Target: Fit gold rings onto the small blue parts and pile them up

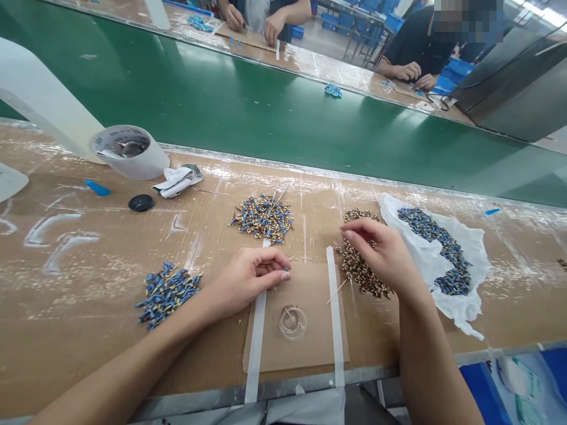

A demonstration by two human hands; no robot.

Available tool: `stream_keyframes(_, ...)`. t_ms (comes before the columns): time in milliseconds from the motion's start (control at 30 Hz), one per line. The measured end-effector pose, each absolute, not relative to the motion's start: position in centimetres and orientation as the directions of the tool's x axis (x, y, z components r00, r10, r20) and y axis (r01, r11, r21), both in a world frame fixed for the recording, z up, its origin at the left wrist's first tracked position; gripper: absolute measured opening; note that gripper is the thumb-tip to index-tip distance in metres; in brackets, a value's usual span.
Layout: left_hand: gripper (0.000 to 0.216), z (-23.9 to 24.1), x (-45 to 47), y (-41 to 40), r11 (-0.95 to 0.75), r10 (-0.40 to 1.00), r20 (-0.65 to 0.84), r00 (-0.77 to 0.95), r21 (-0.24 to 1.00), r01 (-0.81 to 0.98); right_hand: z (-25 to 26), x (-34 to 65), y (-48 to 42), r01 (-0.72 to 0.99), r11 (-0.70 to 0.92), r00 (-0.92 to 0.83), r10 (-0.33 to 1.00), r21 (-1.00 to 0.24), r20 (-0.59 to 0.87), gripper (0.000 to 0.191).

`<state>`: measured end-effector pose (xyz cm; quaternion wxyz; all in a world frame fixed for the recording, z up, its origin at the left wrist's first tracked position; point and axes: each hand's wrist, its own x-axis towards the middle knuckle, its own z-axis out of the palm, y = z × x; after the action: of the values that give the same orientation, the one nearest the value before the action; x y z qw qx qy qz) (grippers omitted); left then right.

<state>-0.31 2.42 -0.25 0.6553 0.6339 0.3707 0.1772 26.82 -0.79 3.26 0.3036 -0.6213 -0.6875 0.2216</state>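
two hands and several sorted lots of small parts are recorded on a brown counter (80, 336).

- left hand (254, 274), lower centre: lightly clenched, thumb and forefinger pinched on a small blue part (286, 270); held low by the upper left corner of the cardboard pad (305, 348), seemingly for steadiness.
- right hand (381, 251), right of centre: fingers curled down onto the heap of brown rings (361, 271); whether a ring is gripped cannot be told.
- cardboard pad: fixed by white tape strips (339, 348), one along each side, so that it lies flat; a clear ring (293, 322) is laid on it, and a thin pin (336, 291) crosses the right strip.
- blue-and-yellow parts: one heap (262, 217) at centre above the pad, a second heap (166, 290) at lower left; kinds are heaped apart, each within reach.
- white plastic bag (456, 307), right of frame: spread flat as a tray; a band of dark blue parts (443, 248) is carried on it, beside the brown rings.
- tape roll (130, 152), upper left: stood on end, odd scraps seen in its core.
- green belt (266, 106), upper frame: other persons' hands are seen beyond it.
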Motion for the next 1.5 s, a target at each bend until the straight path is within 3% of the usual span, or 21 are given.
stream_keyframes(133, 0.017, -0.1, -0.3, 2.4, 0.123, 0.708, -0.261, 0.656, 0.96, 0.25, 1.1, 29.3, 0.5, 0.812, -0.01, 0.125, 0.98, -0.583, 0.158, 0.017)
stream_keyframes(367, 0.018, -0.1, -0.3, 2.5, 0.113, 0.707, -0.258, 0.658, 0.96, 0.254, 0.3, 28.6, 1.0, 0.903, 0.032, 0.008, 0.996, -0.429, 0.093, 0.02)
stream_keyframes(700, 0.019, -0.1, -0.3, 2.3, 0.09, 0.708, -0.251, 0.66, 0.959, 0.268, 0.1, 27.3, 1.0, 0.955, 0.058, -0.012, 0.988, -0.29, 0.156, 0.015)
stream_keyframes(867, 0.019, -0.4, -0.4, 2.3, 0.099, 0.705, -0.26, 0.66, 0.957, 0.272, 0.2, 27.2, 1.3, 0.926, 0.065, 0.008, 0.981, -0.371, 0.194, 0.014)
stream_keyframes(1100, 0.018, -0.1, -0.4, 2.3, 0.083, 0.707, -0.258, 0.658, 0.955, 0.286, 0.9, 28.5, 0.8, 0.807, -0.019, 0.083, 0.993, -0.591, 0.083, 0.01)
stream_keyframes(1300, 0.019, -0.1, -0.4, 2.2, 0.074, 0.708, -0.255, 0.659, 0.954, 0.289, 1.3, 30.2, 0.7, 0.757, -0.063, 0.13, 0.99, -0.65, 0.055, 0.023)
stream_keyframes(1500, 0.017, 0.1, -0.3, 2.3, 0.063, 0.718, -0.236, 0.655, 0.959, 0.276, 1.9, 30.8, 0.6, 0.729, -0.067, 0.152, 0.986, -0.681, 0.066, 0.02)
